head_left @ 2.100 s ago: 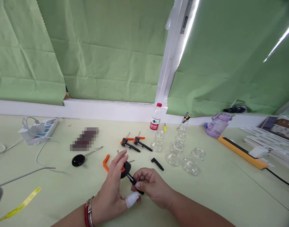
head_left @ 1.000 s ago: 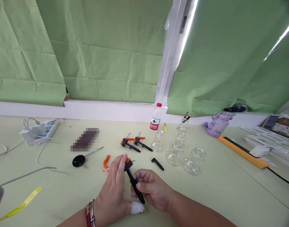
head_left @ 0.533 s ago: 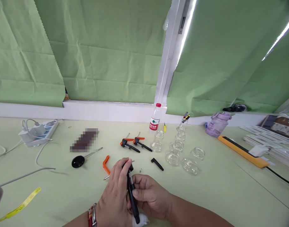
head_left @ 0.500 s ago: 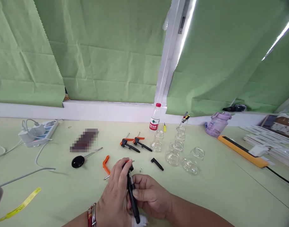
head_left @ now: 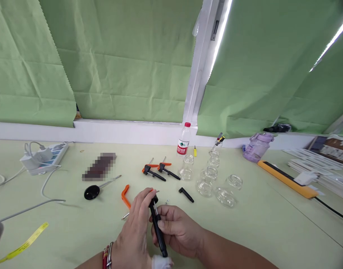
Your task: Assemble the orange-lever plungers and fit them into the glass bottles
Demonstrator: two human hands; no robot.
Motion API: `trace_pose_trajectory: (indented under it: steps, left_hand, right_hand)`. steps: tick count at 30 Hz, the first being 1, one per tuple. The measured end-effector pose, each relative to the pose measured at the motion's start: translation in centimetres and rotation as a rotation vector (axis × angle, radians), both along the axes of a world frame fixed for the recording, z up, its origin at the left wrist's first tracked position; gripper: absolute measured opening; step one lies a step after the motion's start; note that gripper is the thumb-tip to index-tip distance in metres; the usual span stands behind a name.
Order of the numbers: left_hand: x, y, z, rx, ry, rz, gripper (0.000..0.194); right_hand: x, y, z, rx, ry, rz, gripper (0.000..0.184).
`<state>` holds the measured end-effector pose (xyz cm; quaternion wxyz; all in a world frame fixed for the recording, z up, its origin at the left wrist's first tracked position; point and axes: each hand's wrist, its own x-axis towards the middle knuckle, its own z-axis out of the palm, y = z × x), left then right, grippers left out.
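Both hands hold a black tube-like piece with a metal rod and a bit of orange at its top. Its handle end points toward me. My left hand has its fingers around the top, partly hiding it, while the bandaged thumb lies by the lower end. My right hand grips the middle of the tube between thumb and fingers. Left of my hands lie an orange bent lever and the tip of a metal rod. Tiny pieces rest just beyond my right hand.
Behind lie two black-and-orange assemblies. A black L-shaped part and several glass jars are to the right. A black-handled screwdriver and a power strip are left. A water bottle stands at the back.
The black piece has swung to a steeper angle, its lower end coming toward me, then slightly back. Its wide black top has turned. The tiny pieces have come into view beyond my right hand.
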<state>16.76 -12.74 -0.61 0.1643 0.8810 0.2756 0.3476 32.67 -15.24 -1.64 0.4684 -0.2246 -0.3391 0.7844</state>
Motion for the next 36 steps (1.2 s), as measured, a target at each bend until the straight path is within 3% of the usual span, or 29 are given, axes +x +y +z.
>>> trace_pose_trajectory:
  steps: [6,13,16,21,24,30,36]
  left_hand:
    - [-0.3,0.1,-0.3,-0.012,-0.031,-0.002,0.114]
    - [-0.9,0.6,-0.1,-0.284,-0.057,-0.037,0.099]
    - [-1.1,1.0,0.7,-0.461,-0.082,-0.094,0.086]
    - [-1.3,1.5,2.0,-0.854,-0.159,-0.207,0.070]
    - [-1.2,1.6,2.7,-1.026,-0.155,-0.232,0.066]
    - [-1.1,1.8,2.8,-1.316,-0.206,-0.197,0.049]
    - [-0.9,2.3,2.3,-1.484,-0.291,-0.142,0.042]
  right_hand:
    - [0.1,0.0,0.1,0.023,-0.012,-0.002,0.037]
    - [1.0,0.7,-0.3,0.115,-0.187,-0.007,0.034]
    - [2.0,1.5,-0.1,0.135,-0.383,-0.130,0.034]
    - [4.0,3.2,-0.3,0.112,-0.715,-0.470,0.021]
    - [4.8,3.9,-0.9,0.227,-0.930,-0.535,0.009]
    - [5.0,4.2,-1.7,0.546,-1.329,-0.410,0.016]
    - [4.8,4.2,-1.4,0.598,-1.476,-0.318,0.019]
